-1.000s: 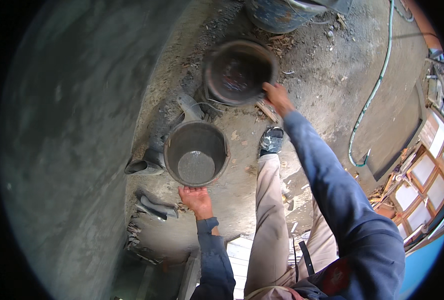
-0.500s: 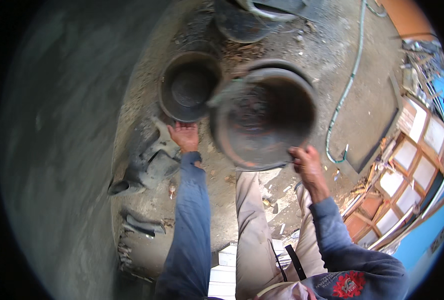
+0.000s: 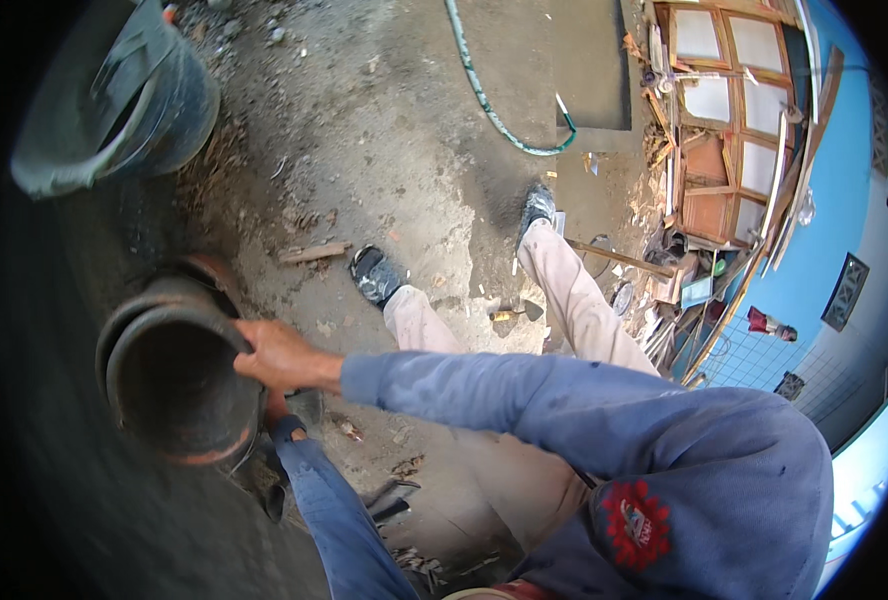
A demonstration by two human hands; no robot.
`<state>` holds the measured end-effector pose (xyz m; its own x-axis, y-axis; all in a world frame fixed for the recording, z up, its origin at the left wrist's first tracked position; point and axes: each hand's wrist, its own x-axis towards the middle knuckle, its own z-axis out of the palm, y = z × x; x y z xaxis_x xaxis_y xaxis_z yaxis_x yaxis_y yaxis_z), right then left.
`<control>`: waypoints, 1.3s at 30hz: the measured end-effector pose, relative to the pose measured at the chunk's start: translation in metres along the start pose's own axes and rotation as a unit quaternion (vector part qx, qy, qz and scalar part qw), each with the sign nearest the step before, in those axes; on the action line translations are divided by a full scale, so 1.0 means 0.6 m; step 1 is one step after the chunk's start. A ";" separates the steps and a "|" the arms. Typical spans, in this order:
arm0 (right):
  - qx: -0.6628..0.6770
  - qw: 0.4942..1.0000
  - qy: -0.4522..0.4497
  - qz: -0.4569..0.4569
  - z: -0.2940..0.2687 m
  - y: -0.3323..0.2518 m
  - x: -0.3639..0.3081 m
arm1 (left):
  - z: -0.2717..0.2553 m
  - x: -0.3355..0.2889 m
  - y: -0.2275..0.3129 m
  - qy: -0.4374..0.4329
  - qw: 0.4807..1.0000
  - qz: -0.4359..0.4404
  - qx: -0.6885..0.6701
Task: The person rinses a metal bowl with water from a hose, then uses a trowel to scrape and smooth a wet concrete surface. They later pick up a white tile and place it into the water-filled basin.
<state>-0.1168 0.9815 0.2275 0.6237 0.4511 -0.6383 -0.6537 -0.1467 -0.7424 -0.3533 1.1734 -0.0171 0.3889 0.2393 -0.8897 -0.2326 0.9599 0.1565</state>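
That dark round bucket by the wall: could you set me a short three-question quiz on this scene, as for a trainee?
1. True or false: the right hand has its grip on the rim of the dark round bucket.
2. What lies across the dirt ground at the top? A) green hose B) red ladder C) white rope
3. Fill in: the person's sleeves are ____ in colour.

Key: 1 true; 2 A, the green hose; 3 blue. The left hand is mostly hidden behind the bucket.

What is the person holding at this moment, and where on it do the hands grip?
A dark round bucket, gripped at its rim: the right hand grasps the near edge. The left hand is mostly hidden under it, so its hold cannot be told.
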 end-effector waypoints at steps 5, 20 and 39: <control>-0.115 0.990 0.018 0.082 0.049 0.071 0.083 | -0.025 -0.036 -0.037 -0.012 0.959 0.063 0.277; 0.091 0.911 0.383 0.120 -0.597 0.406 -0.299 | 0.162 -0.167 -0.257 0.089 0.854 -0.069 0.507; 0.419 0.605 0.536 0.413 -0.680 1.264 -0.568 | 0.173 -0.032 -1.018 -0.221 0.335 -0.129 0.907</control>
<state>-0.6501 0.3573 -0.2008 -0.4377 -0.3680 -0.8204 -0.6397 0.7686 -0.0035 -0.1262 0.5979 -0.0509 0.3737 -0.2722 -0.8867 0.6283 -0.6289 0.4579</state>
